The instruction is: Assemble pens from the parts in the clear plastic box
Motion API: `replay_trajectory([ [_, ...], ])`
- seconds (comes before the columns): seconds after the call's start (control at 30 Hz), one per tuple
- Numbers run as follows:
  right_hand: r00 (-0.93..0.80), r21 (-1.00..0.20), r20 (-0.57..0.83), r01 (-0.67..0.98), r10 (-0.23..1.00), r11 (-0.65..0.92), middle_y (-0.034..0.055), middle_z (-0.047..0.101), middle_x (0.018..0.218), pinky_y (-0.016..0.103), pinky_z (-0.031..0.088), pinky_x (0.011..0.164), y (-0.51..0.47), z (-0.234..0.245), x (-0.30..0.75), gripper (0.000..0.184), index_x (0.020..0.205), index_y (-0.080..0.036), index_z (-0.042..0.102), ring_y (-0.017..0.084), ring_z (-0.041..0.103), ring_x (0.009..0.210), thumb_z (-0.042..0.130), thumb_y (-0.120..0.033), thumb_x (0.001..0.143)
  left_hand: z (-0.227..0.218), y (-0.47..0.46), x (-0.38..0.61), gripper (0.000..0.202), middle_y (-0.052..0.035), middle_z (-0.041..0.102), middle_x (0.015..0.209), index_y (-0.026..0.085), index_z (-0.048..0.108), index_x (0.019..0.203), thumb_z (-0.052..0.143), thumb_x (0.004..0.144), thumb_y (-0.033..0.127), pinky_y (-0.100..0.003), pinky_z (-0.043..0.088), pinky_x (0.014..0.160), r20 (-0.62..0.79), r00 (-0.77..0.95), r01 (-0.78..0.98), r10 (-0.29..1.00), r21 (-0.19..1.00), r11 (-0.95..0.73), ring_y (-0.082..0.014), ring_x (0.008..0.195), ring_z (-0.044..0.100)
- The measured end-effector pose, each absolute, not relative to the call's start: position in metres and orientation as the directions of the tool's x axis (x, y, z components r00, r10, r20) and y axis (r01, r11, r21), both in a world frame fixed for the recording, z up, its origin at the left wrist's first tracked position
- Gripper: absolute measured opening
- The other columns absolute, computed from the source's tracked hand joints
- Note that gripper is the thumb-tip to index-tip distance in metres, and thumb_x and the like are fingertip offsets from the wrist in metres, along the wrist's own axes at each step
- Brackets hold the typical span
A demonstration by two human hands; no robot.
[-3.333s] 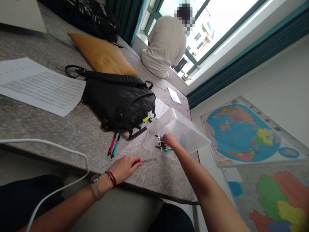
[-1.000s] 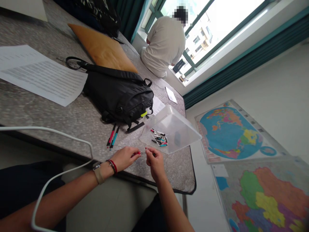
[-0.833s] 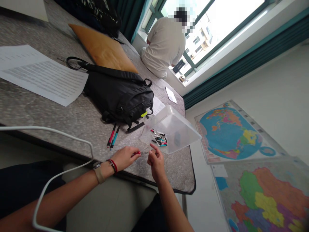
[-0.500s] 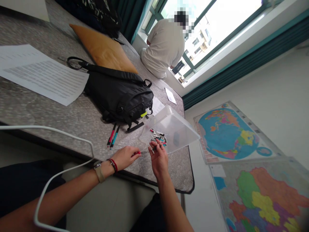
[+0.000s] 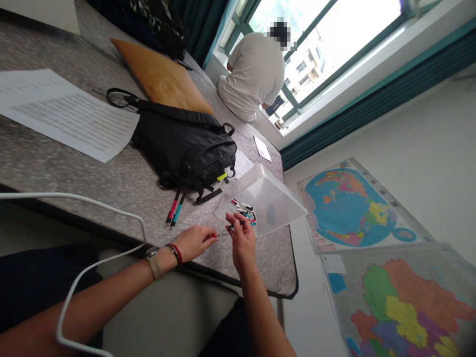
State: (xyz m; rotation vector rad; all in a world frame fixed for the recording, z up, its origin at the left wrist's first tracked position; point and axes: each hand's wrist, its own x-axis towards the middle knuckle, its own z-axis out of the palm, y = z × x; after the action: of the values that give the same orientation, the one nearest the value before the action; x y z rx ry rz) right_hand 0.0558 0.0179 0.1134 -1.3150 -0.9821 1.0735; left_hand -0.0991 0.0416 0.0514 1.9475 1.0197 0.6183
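Note:
My left hand (image 5: 196,242) is closed, with a small red pen part (image 5: 212,236) showing at its fingertips. Just to the right, my right hand (image 5: 243,244) pinches a thin dark pen part (image 5: 237,224); its far end is partly hidden by the fingers. The two hands are close together over the table's near edge. Behind the right hand, a translucent plastic box (image 5: 284,196) contains several small pen parts (image 5: 243,207) in red, white, black and teal. A red pen (image 5: 173,209) and a teal pen (image 5: 177,213) lie side by side, left of the box.
A black backpack (image 5: 186,144) lies behind the pens, near a printed sheet (image 5: 74,114) and a brown envelope (image 5: 163,74). One white cable (image 5: 137,218) loops across the front left. By the window sits a person (image 5: 253,74). Maps (image 5: 349,203) hang on the right wall.
My right hand has turned slightly and shifted a little left, its fingers now closer together around the dark part. The left hand stays almost still, holding the red part.

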Motion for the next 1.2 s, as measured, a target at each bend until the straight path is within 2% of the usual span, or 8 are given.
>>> replay_trajectory([
  [0.2, 0.210, -0.996, 0.006, 0.093, 0.978, -0.014, 0.0110, 0.070, 0.117, 0.036, 0.047, 0.089, 0.0138, 0.1180, 0.0575, 0.031, 0.115, -0.021, 0.059, 0.022, 0.063, 0.111, 0.061, -0.038, 0.090, 0.0521, 0.0411, -0.0985, 0.032, -0.0015, 0.071, 0.083, 0.026, 0.070, 0.088, 0.047, 0.093, 0.047, -0.025, 0.037, 0.061, 0.037, 0.547, 0.421, 0.836, 0.851, -0.313, -0.0174, 0.076, 0.065],
  [0.57, 0.217, -0.994, -0.020, 0.098, 0.976, -0.042, 0.0108, 0.070, 0.117, 0.034, 0.048, 0.087, 0.0106, 0.1152, 0.0618, 0.034, 0.118, -0.021, 0.060, 0.021, 0.064, 0.108, 0.063, -0.039, 0.089, 0.0513, 0.0402, -0.0975, 0.032, -0.0020, 0.072, 0.084, 0.026, 0.069, 0.087, 0.047, 0.093, 0.047, -0.025, 0.037, 0.062, 0.029, 0.560, 0.444, 0.828, 0.833, -0.329, -0.0183, 0.077, 0.065],
  [0.77, 0.251, -0.996, 0.014, 0.090, 0.968, -0.009, 0.0106, 0.070, 0.116, 0.034, 0.048, 0.087, 0.0117, 0.1165, 0.0597, 0.033, 0.117, -0.021, 0.060, 0.021, 0.064, 0.108, 0.063, -0.039, 0.089, 0.0488, 0.0402, -0.0978, 0.030, -0.0022, 0.072, 0.086, 0.027, 0.070, 0.089, 0.047, 0.093, 0.047, -0.025, 0.038, 0.064, 0.034, 0.561, 0.442, 0.827, 0.833, -0.334, -0.0194, 0.080, 0.066],
  [1.2, 0.174, -0.987, -0.013, 0.158, 0.985, -0.041, 0.0108, 0.071, 0.115, 0.034, 0.049, 0.084, 0.0102, 0.1111, 0.0573, 0.035, 0.118, -0.021, 0.060, 0.023, 0.065, 0.107, 0.064, -0.038, 0.088, 0.0507, 0.0400, -0.0982, 0.032, -0.0026, 0.071, 0.081, 0.026, 0.069, 0.087, 0.047, 0.093, 0.048, -0.025, 0.039, 0.063, 0.025, 0.552, 0.444, 0.833, 0.837, -0.320, -0.0193, 0.077, 0.066],
])
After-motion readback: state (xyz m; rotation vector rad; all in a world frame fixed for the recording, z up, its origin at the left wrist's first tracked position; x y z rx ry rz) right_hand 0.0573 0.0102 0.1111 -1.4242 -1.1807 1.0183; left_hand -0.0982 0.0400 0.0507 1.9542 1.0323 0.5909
